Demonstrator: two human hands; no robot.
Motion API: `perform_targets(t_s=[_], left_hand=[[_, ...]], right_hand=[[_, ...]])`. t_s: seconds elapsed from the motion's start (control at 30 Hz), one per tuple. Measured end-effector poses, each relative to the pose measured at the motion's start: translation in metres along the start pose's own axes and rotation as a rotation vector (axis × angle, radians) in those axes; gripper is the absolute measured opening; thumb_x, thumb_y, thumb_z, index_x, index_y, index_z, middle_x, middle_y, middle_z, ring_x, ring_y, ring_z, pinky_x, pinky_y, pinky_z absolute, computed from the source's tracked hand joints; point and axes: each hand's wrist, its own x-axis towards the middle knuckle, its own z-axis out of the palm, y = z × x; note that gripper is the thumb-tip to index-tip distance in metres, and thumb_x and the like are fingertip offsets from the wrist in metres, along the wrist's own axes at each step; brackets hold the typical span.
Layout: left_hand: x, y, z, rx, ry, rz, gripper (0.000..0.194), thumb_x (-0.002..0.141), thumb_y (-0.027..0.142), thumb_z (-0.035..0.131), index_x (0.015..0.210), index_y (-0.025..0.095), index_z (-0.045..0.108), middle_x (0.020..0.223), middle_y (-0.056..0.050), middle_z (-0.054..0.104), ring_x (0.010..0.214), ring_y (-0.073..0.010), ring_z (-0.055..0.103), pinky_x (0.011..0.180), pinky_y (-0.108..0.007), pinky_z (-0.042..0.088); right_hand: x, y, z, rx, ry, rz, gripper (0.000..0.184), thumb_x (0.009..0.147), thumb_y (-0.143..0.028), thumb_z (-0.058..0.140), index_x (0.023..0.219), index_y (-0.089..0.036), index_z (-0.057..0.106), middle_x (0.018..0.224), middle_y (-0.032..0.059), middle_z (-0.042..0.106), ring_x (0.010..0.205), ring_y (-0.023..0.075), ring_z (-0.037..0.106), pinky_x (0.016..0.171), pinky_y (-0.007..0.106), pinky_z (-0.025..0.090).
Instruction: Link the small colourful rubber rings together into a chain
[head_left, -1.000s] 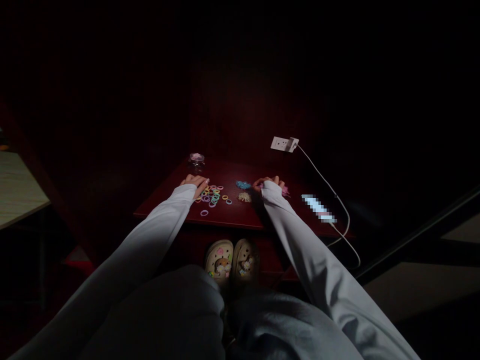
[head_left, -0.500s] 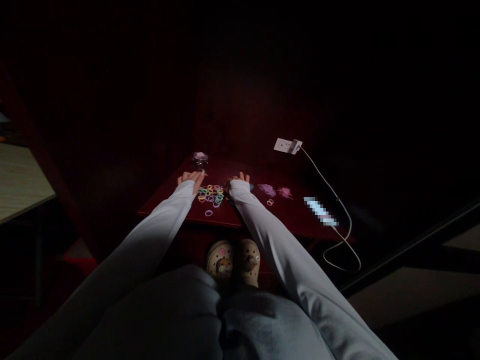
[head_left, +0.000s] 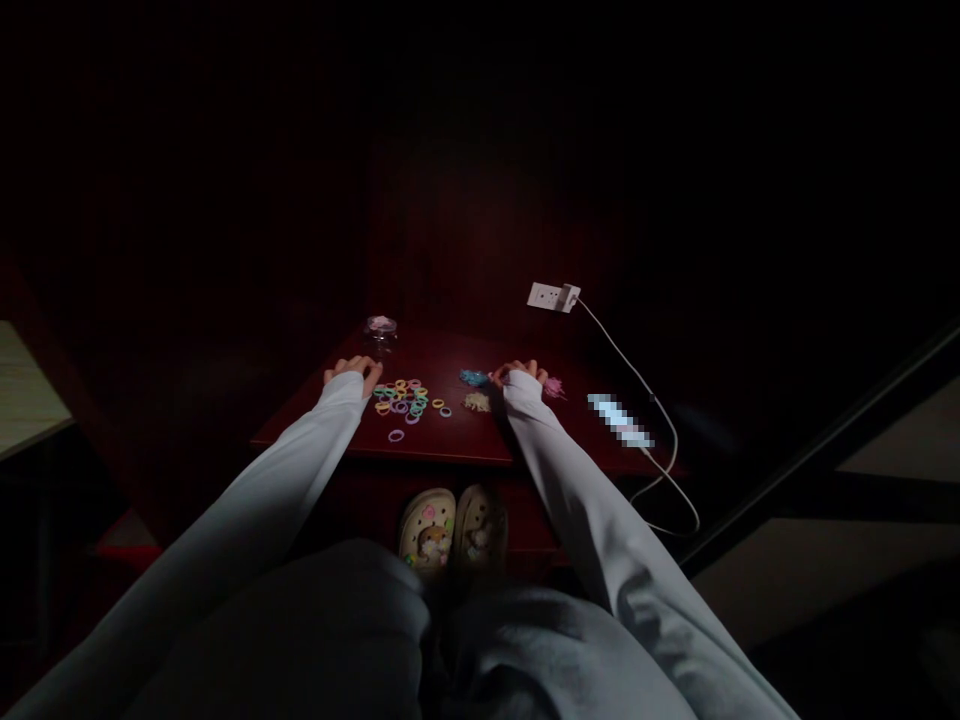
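Both my arms, in pale long sleeves, reach out over a small dark red table point(head_left: 450, 450). My left hand point(head_left: 351, 370) rests on the table with its fingers lying loosely apart, just left of a scatter of small coloured elastic rings point(head_left: 405, 398). My right hand point(head_left: 517, 373) is curled, fingertips down, between a small blue heap point(head_left: 472, 377) and a pink heap point(head_left: 555, 388); what it pinches is too small to make out. A cream heap point(head_left: 476, 402) lies just left of my right wrist. One purple ring point(head_left: 396, 435) lies alone near the front edge.
A small glass jar point(head_left: 380, 330) stands at the back left. A white socket strip point(head_left: 553, 296) feeds a white cable point(head_left: 660, 420) to a phone point(head_left: 619, 420) at the table's right. My decorated clogs point(head_left: 450, 525) show under the table. The surroundings are dark.
Half a second ago my right hand was at the mixed rings in the middle; it has swung back right to the blue and pink heaps. My left hand stays beside the scatter.
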Motion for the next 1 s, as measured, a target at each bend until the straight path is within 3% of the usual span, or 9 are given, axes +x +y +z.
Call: perform_targets(t_s=[0.1,0.23,0.4,0.57,0.77,0.93,1.0], left_hand=[[0.001,0.001,0.001,0.074,-0.052,0.036,0.016,0.097,0.034,0.054,0.089,0.024,0.065,0.116,-0.008,0.072,0.119,-0.031,0.058,0.1,-0.043,0.043],[0.003,-0.002,0.002,0.079,-0.063,0.04,0.02,0.092,0.04,0.061,0.08,0.024,0.058,0.108,-0.007,0.071,0.114,-0.0306,0.058,0.096,-0.041,0.045],[0.005,-0.008,0.006,0.073,-0.061,0.082,0.023,0.087,0.042,0.065,0.076,0.024,0.056,0.107,-0.007,0.07,0.112,-0.03,0.058,0.089,-0.037,0.047],[0.015,-0.014,0.013,-0.033,-0.078,0.141,0.02,0.081,0.035,0.064,0.066,0.024,0.055,0.088,-0.004,0.066,0.089,-0.0237,0.061,0.09,-0.034,0.048],[0.02,-0.022,0.017,-0.236,0.058,0.089,0.021,0.081,0.037,0.064,0.066,0.025,0.059,0.086,-0.004,0.065,0.086,-0.0231,0.059,0.095,-0.037,0.049],[0.016,-0.005,0.016,-0.535,0.342,0.09,0.023,0.087,0.044,0.069,0.076,0.024,0.067,0.109,-0.006,0.063,0.115,-0.0282,0.061,0.113,-0.046,0.044],[0.011,0.011,0.02,-0.639,0.301,0.121,0.025,0.088,0.046,0.069,0.077,0.023,0.07,0.113,-0.006,0.062,0.116,-0.0282,0.061,0.113,-0.045,0.045]], right_hand=[[-0.013,0.038,-0.011,-0.006,-0.023,0.15,0.025,0.1,-0.041,0.06,0.098,-0.025,0.079,0.119,0.0075,0.074,0.119,0.0315,0.049,0.098,0.044,0.031],[-0.031,0.062,-0.019,0.013,-0.038,0.178,0.024,0.099,-0.038,0.06,0.101,-0.024,0.08,0.117,0.0098,0.074,0.118,0.0313,0.047,0.097,0.047,0.031],[-0.039,0.059,-0.016,0.01,-0.045,0.146,0.026,0.097,-0.04,0.06,0.097,-0.024,0.081,0.118,0.01,0.073,0.119,0.033,0.048,0.1,0.047,0.032],[-0.046,0.049,-0.006,-0.021,0.018,0.154,0.024,0.095,-0.038,0.062,0.102,-0.023,0.079,0.134,0.0117,0.065,0.125,0.0339,0.046,0.102,0.044,0.031],[-0.045,0.023,-0.005,0.092,0.17,0.16,0.022,0.097,-0.038,0.063,0.107,-0.026,0.079,0.136,0.0093,0.06,0.121,0.0308,0.045,0.101,0.043,0.029],[-0.046,-0.036,0.002,0.267,0.166,0.028,0.019,0.097,-0.039,0.067,0.105,-0.029,0.08,0.133,0.0064,0.063,0.119,0.0292,0.046,0.099,0.041,0.03],[-0.049,-0.062,0.009,0.362,0.142,-0.044,0.021,0.097,-0.042,0.068,0.112,-0.032,0.079,0.129,0.0053,0.066,0.116,0.0283,0.048,0.098,0.041,0.031]])
